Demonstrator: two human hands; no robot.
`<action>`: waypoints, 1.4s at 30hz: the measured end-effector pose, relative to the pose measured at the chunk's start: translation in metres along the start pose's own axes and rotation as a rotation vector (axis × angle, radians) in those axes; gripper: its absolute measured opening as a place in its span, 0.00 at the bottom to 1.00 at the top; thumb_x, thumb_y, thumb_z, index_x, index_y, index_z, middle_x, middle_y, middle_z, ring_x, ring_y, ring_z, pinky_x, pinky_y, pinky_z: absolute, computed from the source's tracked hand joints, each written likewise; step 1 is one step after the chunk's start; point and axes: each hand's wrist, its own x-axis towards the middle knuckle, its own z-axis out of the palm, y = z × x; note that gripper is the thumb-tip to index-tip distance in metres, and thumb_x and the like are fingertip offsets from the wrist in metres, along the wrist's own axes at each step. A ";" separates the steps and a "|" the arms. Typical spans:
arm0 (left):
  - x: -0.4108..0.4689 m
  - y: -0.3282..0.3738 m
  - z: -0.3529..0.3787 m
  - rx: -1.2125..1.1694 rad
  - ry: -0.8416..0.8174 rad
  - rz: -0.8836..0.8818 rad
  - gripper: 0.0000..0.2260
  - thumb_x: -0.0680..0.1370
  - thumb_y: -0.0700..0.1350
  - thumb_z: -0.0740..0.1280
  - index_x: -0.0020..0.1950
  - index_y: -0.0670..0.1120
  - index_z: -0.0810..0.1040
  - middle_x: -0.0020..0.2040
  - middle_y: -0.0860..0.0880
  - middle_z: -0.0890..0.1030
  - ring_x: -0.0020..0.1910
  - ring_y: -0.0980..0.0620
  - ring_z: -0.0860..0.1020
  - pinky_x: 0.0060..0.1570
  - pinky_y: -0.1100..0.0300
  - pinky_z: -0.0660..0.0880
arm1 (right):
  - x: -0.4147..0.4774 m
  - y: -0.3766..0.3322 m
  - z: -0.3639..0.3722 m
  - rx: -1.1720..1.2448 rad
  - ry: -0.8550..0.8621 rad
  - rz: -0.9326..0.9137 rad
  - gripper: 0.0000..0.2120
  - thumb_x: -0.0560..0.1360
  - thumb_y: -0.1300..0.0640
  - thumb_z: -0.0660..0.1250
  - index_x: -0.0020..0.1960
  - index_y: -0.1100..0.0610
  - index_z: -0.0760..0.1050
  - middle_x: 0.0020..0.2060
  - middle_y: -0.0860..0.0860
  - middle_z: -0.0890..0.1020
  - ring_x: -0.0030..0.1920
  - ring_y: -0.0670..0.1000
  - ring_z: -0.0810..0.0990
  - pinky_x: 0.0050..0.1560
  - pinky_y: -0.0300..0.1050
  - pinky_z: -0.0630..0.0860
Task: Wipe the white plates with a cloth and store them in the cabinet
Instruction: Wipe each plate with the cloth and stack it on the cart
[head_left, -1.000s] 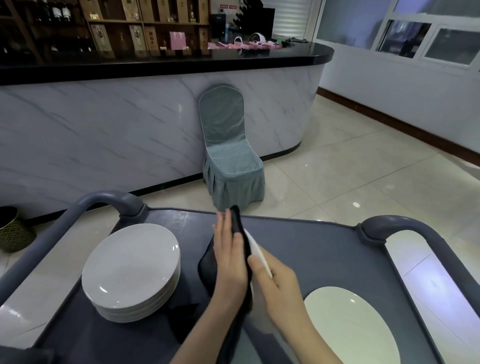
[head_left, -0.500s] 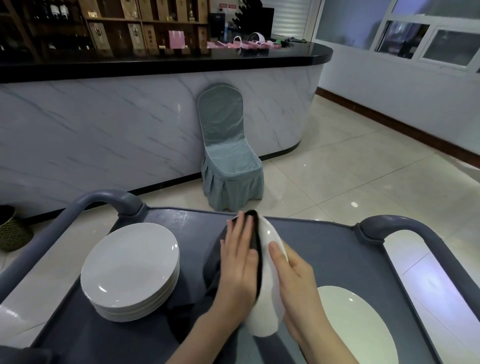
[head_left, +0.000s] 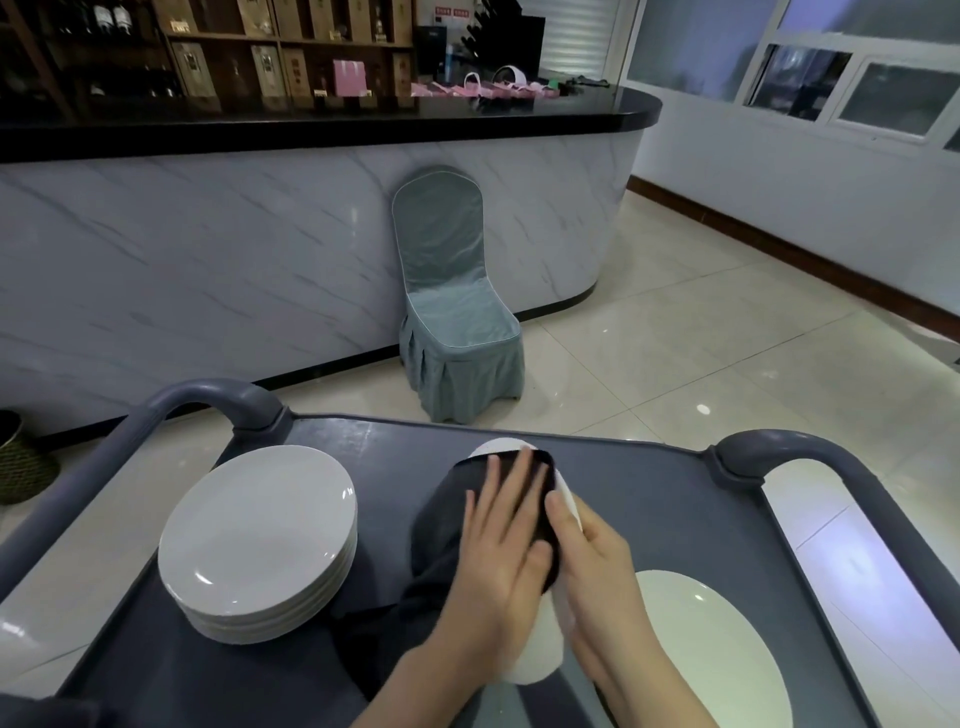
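Note:
I hold a white plate (head_left: 540, 649) tilted on edge over the middle of the grey cart (head_left: 649, 493). My left hand (head_left: 501, 540) lies flat on a dark cloth (head_left: 441, 519) and presses it against the plate's face. My right hand (head_left: 597, 561) grips the plate from behind, at its right rim. A stack of several white plates (head_left: 260, 540) sits on the left of the cart. A single white plate (head_left: 711, 654) lies flat at the near right. No cabinet is in view.
The cart has raised grey handles at the left (head_left: 202, 400) and right (head_left: 800, 452). Beyond it a covered teal chair (head_left: 452, 312) stands against a marble bar counter (head_left: 208, 260). A woven bin (head_left: 21, 462) sits on the tiled floor at far left.
The plate has turned from nearly edge-on to show more of its face. My left hand has slid with the cloth up towards the plate's top rim.

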 end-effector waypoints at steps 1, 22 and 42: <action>0.000 0.001 0.001 0.015 -0.037 0.021 0.25 0.82 0.49 0.48 0.79 0.56 0.50 0.80 0.60 0.48 0.79 0.54 0.44 0.76 0.42 0.43 | 0.001 0.000 0.000 0.022 -0.006 0.013 0.13 0.82 0.55 0.61 0.57 0.47 0.83 0.52 0.47 0.86 0.55 0.45 0.84 0.48 0.32 0.78; 0.020 -0.028 -0.018 0.008 -0.184 -0.033 0.25 0.83 0.46 0.49 0.77 0.62 0.46 0.78 0.67 0.44 0.77 0.63 0.40 0.76 0.56 0.37 | -0.001 -0.002 -0.046 0.016 -0.078 0.201 0.14 0.77 0.49 0.65 0.58 0.53 0.83 0.56 0.55 0.85 0.59 0.56 0.83 0.62 0.54 0.75; -0.017 -0.035 -0.018 -0.226 0.014 -0.175 0.27 0.82 0.45 0.52 0.78 0.60 0.48 0.79 0.66 0.48 0.78 0.60 0.44 0.78 0.52 0.44 | 0.041 -0.019 -0.059 0.311 0.076 0.142 0.20 0.77 0.45 0.66 0.62 0.56 0.81 0.59 0.57 0.83 0.58 0.57 0.83 0.55 0.56 0.78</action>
